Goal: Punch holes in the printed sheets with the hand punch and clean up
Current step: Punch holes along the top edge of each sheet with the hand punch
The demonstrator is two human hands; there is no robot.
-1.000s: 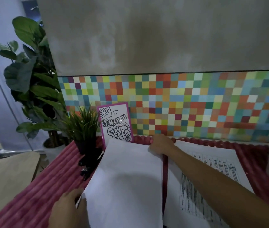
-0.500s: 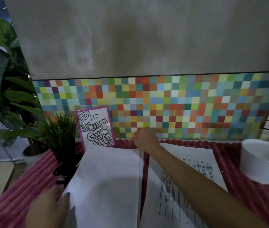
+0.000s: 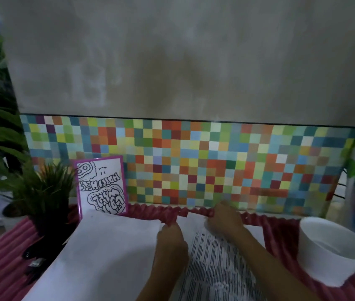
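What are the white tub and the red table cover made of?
White tub: matte, thin-walled, plain rim; paper or thin plastic, can't settle which. Red table cover: evenly ridged, dull finish; corrugated card or plastic sheet, likely.

Two slim forearms (image 3: 270, 268), bare as far as I can see. The left hand (image 3: 170, 240) and right hand (image 3: 224, 221) are bare too.
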